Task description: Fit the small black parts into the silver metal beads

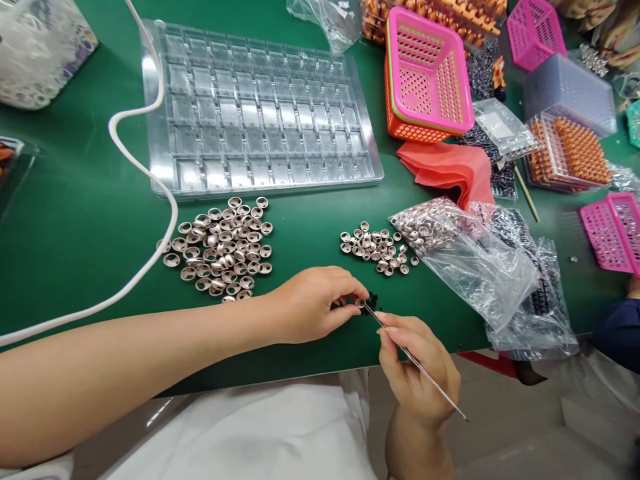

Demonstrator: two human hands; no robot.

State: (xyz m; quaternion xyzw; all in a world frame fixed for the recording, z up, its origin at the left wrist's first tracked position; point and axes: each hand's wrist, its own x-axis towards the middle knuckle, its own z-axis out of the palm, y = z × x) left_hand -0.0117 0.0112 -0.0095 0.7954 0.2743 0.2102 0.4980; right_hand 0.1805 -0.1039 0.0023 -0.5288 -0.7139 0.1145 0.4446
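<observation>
My left hand [313,303] pinches a small metal ring [359,303] between thumb and fingertips near the table's front edge. My right hand [417,370] grips a thin metal pick [415,360] like a pen, its tip touching the ring. A few tiny black parts [373,299] lie just beyond the fingertips. A large heap of silver rings [223,250] lies to the left. A smaller heap of rings [377,247] lies straight ahead, beside an open clear bag of rings [440,227].
A clear compartment tray [260,110] sits at the back on the green mat [75,220]. A white cable [150,173] curves on the left. Stacked pink and orange baskets [427,73], a red cloth [450,167], bags and racks of orange parts [570,150] crowd the right.
</observation>
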